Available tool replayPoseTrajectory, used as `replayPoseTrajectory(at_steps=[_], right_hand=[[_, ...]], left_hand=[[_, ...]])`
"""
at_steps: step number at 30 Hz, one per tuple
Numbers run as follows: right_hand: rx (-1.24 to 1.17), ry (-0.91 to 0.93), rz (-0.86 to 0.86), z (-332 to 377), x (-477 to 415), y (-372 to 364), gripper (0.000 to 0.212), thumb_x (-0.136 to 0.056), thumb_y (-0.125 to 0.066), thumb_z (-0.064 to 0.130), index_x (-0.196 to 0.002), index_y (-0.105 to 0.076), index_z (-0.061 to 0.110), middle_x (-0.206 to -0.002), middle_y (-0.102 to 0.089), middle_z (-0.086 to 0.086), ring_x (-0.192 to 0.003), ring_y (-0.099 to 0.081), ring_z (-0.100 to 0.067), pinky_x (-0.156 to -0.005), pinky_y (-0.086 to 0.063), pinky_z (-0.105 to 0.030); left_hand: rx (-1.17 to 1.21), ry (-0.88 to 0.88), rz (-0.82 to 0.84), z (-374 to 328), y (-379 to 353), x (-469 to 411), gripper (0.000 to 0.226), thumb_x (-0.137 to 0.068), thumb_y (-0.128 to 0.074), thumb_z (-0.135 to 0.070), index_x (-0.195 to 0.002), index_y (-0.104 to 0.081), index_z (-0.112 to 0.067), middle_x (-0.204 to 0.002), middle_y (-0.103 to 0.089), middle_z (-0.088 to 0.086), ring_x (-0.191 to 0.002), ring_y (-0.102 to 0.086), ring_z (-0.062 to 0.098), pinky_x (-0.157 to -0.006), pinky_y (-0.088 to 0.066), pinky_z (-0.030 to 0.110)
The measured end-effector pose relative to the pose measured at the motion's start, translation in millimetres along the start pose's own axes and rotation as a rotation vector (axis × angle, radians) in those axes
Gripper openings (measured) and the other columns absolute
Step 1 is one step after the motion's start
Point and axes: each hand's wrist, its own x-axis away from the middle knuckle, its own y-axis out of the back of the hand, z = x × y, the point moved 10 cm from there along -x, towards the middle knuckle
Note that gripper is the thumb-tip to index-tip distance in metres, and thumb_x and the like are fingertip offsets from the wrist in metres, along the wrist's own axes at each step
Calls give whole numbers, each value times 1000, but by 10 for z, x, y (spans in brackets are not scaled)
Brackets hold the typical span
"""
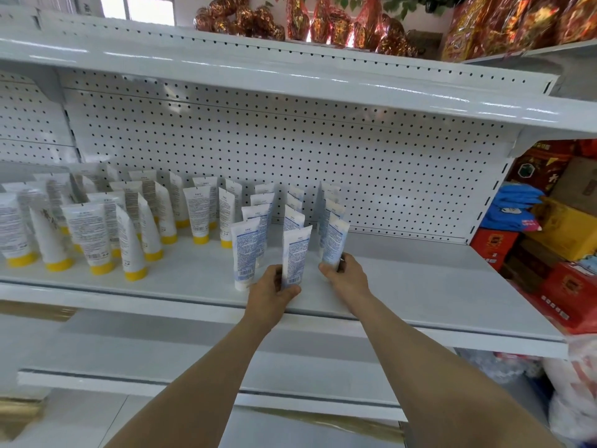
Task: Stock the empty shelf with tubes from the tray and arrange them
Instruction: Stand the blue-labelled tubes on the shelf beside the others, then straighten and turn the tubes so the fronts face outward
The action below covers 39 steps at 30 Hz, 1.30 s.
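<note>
Your left hand (274, 294) sits at the centre of the frame, low on the white shelf (436, 286), with its fingers closed around the base of a blue-printed tube (295, 253) that stands upright on its cap, crimped end up. Your right hand (347, 276) is just to the right of it, wrapped around the bottom of a second blue-printed tube (336, 240), which leans a little to the right. Each held tube is the front one of a short row running back toward the pegboard wall (355, 163) — the rows stand close together but apart. A third row starts just left of your left hand, led by a front tube (244, 257) with a white cap that nobody is touching. Further toward the left of the frame stands a larger group of yellow-capped tubes (135, 227), all cap down, some turned at angles, the ones at the far left edge blurred. The right half of the shelf, from your right hand across to the upright, is bare metal. The tray is out of frame. In the upper part of the frame, red and gold foil packages (323, 21) sit on the top shelf, and stacked cartons (555, 227) fill the right edge.
</note>
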Motion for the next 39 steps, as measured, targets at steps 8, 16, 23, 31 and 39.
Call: replayPoseTrajectory(at_steps=[8,16,23,31,39], right_hand=[[60,-92,-78,33,424,266,78,-82,-75,44,-145,-39,16,-142,-50,-10,-127,-50,-22,-100,-39,-29],[367,120,-95,1106,1181,71,70,-85,-72,39,-144,-43,14,-143,-51,-6,-127,-50,-26,-94,-38,-28],[472,382,-18,2426,2093,-750,66,-85,-74,37,-142,-46,20,-143,-51,-3,-129,-49,-22,-93,-36,-24],[522,534,146,3236,2931,-1598,69,-78,-79,42,-139,-47,31,-142,-51,1,-128,-49,-20,-96,-38,-27],[509,580,227,3703,3001,-2137,68,-77,-79,43,-137,-47,37,-138,-52,6,-111,-54,-12,-85,-43,-28]], left_hand=[[-131,41,86,-98,27,340,92,-78,-79,-29,-150,-25,-9,-153,-32,7,-139,-32,22,-105,-25,22],[-338,-144,96,-464,1239,866,78,-74,-82,-21,-141,-43,-13,-139,-47,13,-126,-48,26,-105,-38,33],[-577,-205,-66,-846,3068,1234,77,-77,-79,-27,-143,-41,-16,-141,-42,17,-129,-41,34,-105,-36,38],[-639,-184,-211,-924,4362,1783,71,-79,-75,-39,-140,-43,-25,-139,-46,10,-129,-39,31,-100,-41,46],[-599,-231,-250,-936,4857,1754,66,-76,-79,-31,-135,-49,-24,-137,-48,8,-126,-43,30,-100,-42,42]])
